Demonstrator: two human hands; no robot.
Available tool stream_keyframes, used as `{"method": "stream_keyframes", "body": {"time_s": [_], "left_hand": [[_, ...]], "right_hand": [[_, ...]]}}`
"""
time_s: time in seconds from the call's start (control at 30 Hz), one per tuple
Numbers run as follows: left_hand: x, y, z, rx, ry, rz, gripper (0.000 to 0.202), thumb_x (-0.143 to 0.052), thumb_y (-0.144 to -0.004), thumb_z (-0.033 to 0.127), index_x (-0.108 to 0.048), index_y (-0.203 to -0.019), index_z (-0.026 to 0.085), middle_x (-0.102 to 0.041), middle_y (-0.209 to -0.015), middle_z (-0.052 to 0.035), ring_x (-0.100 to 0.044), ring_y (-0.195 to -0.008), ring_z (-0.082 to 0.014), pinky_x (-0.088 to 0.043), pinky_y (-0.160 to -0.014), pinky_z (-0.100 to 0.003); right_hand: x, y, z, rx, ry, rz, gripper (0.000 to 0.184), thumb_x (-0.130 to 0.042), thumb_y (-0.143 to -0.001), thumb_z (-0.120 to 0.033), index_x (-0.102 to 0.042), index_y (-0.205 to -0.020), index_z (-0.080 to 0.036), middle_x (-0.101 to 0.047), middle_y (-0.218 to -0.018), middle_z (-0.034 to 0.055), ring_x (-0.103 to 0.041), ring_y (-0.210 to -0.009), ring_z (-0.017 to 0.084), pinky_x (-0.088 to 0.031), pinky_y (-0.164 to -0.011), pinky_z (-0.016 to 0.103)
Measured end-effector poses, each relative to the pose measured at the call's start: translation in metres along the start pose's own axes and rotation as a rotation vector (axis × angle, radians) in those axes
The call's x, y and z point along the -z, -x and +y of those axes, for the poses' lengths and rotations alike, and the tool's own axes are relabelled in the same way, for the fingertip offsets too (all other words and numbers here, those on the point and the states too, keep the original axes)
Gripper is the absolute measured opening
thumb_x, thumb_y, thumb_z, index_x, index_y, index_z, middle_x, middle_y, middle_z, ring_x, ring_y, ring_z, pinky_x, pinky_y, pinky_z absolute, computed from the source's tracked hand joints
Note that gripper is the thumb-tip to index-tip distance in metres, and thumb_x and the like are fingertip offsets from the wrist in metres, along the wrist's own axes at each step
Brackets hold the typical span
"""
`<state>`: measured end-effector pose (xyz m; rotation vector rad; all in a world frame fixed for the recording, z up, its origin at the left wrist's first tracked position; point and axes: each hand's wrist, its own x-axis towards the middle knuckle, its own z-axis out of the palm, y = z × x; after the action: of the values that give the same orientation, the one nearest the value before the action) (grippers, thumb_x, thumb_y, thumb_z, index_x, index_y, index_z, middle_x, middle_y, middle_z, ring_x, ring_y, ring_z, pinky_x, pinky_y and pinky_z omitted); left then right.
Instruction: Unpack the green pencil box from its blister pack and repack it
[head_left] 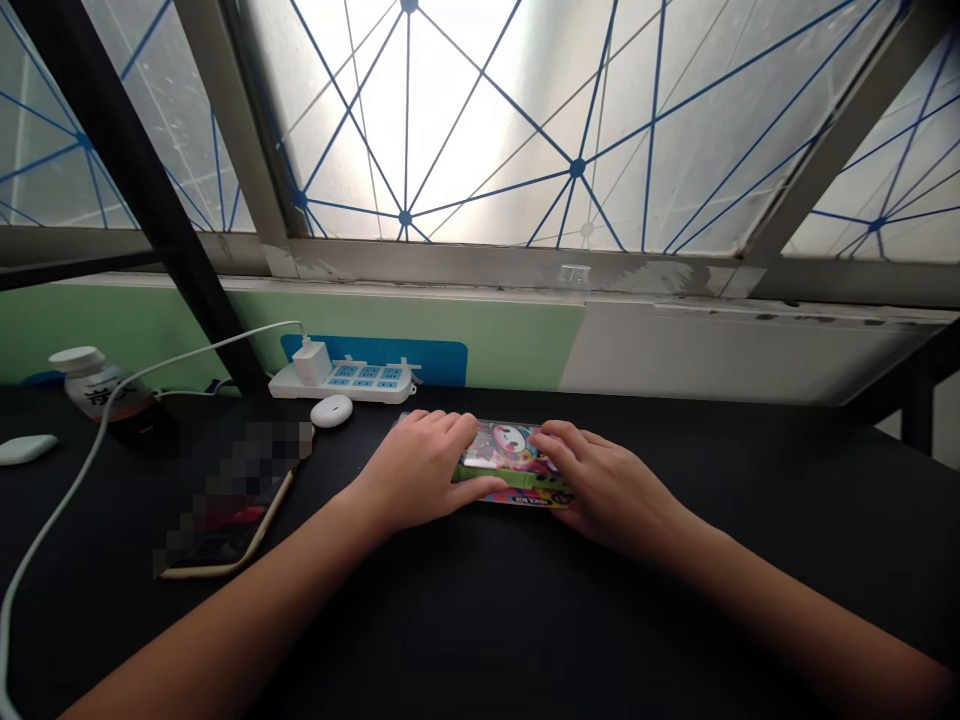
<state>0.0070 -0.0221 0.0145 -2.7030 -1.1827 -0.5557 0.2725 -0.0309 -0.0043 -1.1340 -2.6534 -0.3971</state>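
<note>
A colourful pencil box with a cartoon face on its lid lies on the black desk. Along its near side runs a green strip with dark spots; I cannot tell whether it is part of the box. My left hand grips the left end, its fingers over the top and its thumb along the green strip. At the other end my right hand is closed round the box, fingertips on the lid. Both ends of the box are partly hidden under my hands.
A phone, partly blurred out, lies beside my left forearm. Behind it are a round white case and a white power strip with a plugged-in charger. A white cable loops past a bottle at the left.
</note>
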Motion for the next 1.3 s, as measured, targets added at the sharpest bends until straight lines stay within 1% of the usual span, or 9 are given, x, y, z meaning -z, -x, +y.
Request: {"method": "stream_keyframes", "body": {"time_s": [0.1,0.23,0.43,0.57,0.77,0.93,1.07,1.17,1.3], "left_hand": [[-0.003,0.002,-0.008,0.037,0.011,-0.021,0.051,-0.057,-0.091,0.062,-0.058,-0.117,0.017,-0.069,-0.115,-0.0119,-0.062,-0.105,-0.0306,-0.047,-0.089,-0.043],[-0.012,0.005,-0.015,0.134,0.035,-0.111,0.078,-0.055,-0.087,0.070,-0.043,-0.144,0.018,-0.053,-0.146,-0.0143,-0.046,-0.134,-0.0352,-0.034,-0.109,-0.051],[-0.017,0.006,-0.013,0.184,0.005,-0.164,0.075,-0.062,-0.084,0.067,-0.048,-0.142,0.022,-0.057,-0.139,-0.0142,-0.050,-0.128,-0.0360,-0.031,-0.111,-0.055],[-0.016,0.005,-0.006,0.153,-0.035,-0.075,0.080,-0.070,-0.081,0.061,-0.044,-0.146,0.022,-0.056,-0.134,-0.0152,-0.048,-0.126,-0.0361,-0.027,-0.113,-0.059],[-0.014,0.006,0.006,0.059,-0.168,0.139,0.081,-0.076,-0.080,0.053,-0.043,-0.147,0.023,-0.052,-0.134,-0.0155,-0.044,-0.127,-0.0344,-0.019,-0.117,-0.056],[-0.010,0.005,0.002,0.000,-0.165,0.175,0.091,-0.058,-0.081,0.076,-0.041,-0.150,0.019,-0.051,-0.139,-0.0193,-0.043,-0.130,-0.0377,-0.016,-0.117,-0.061],[0.002,0.003,0.000,0.060,-0.182,0.238,0.074,-0.055,-0.091,0.064,-0.044,-0.146,0.015,-0.050,-0.145,-0.0190,-0.041,-0.135,-0.0370,-0.016,-0.117,-0.060],[0.009,0.002,0.005,0.056,-0.209,0.157,0.054,-0.064,-0.092,0.047,-0.053,-0.133,0.014,-0.065,-0.122,-0.0139,-0.058,-0.113,-0.0325,-0.032,-0.110,-0.055],[0.010,0.002,0.013,0.005,-0.214,0.032,0.027,-0.070,-0.090,0.036,-0.061,-0.108,0.017,-0.069,-0.099,-0.0073,-0.064,-0.090,-0.0270,-0.048,-0.089,-0.043]], "right_hand": [[-0.002,0.001,0.002,-0.014,-0.059,-0.067,0.062,-0.058,-0.080,-0.022,-0.044,-0.140,-0.016,-0.054,-0.138,0.0177,-0.067,-0.101,0.032,-0.056,-0.085,0.043],[0.000,0.003,0.005,0.022,-0.060,-0.063,0.064,-0.057,-0.082,-0.022,-0.042,-0.144,-0.018,-0.053,-0.141,0.0165,-0.068,-0.100,0.031,-0.056,-0.085,0.044],[0.006,0.001,0.004,0.044,-0.106,-0.088,0.067,-0.062,-0.089,-0.054,-0.047,-0.143,-0.019,-0.057,-0.135,0.0166,-0.067,-0.100,0.030,-0.053,-0.089,0.047],[0.006,-0.002,0.008,-0.037,-0.114,0.057,0.059,-0.060,-0.090,-0.060,-0.056,-0.133,-0.019,-0.062,-0.127,0.0168,-0.059,-0.113,0.033,-0.049,-0.096,0.049],[0.005,-0.002,0.024,-0.107,-0.118,0.150,0.080,-0.069,-0.081,-0.063,-0.042,-0.140,-0.018,-0.054,-0.139,0.0188,-0.050,-0.128,0.036,-0.037,-0.108,0.055],[0.007,-0.002,0.026,-0.080,-0.087,0.267,0.079,-0.074,-0.073,-0.068,-0.048,-0.129,-0.019,-0.058,-0.126,0.0180,-0.054,-0.117,0.036,-0.044,-0.098,0.051],[0.009,0.000,0.021,-0.023,0.034,0.375,0.077,-0.074,-0.076,-0.065,-0.048,-0.131,-0.017,-0.058,-0.120,0.0183,-0.056,-0.109,0.036,-0.044,-0.094,0.051],[0.012,0.001,0.015,0.048,0.104,0.388,0.057,-0.069,-0.088,-0.047,-0.049,-0.131,-0.015,-0.063,-0.110,0.0152,-0.060,-0.100,0.031,-0.043,-0.096,0.049],[0.014,0.000,0.006,0.094,0.150,0.312,0.026,-0.059,-0.096,-0.031,-0.058,-0.117,-0.015,-0.069,-0.098,0.0116,-0.063,-0.085,0.027,-0.049,-0.083,0.042]]}}
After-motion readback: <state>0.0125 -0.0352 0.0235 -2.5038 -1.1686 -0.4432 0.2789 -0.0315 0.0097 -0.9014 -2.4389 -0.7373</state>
